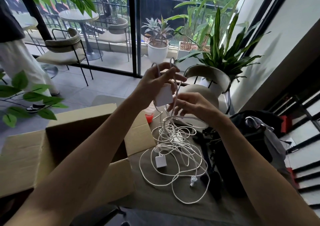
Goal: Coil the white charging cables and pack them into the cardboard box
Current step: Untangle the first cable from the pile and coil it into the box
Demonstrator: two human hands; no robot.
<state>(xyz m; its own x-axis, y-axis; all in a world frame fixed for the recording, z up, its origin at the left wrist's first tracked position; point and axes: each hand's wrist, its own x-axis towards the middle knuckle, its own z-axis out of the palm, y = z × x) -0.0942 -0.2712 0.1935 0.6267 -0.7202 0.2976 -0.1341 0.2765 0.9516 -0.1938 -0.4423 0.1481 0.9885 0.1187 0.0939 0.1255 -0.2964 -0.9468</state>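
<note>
Barely underway: our left hand (pixel 155 81) grips a charger (pixel 164 97) and a few loops, our right hand (pixel 192 104) just below pinches the cable (pixel 175 89); most cables (pixel 173 156) lie tangled beneath, the box (pixel 140 135) apparently empty beside.

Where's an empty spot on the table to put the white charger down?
Bare table runs along the near edge, between the cardboard box flap and the loose cables. The middle is crowded with cable loops; the right side is filled by the black bag.
</note>
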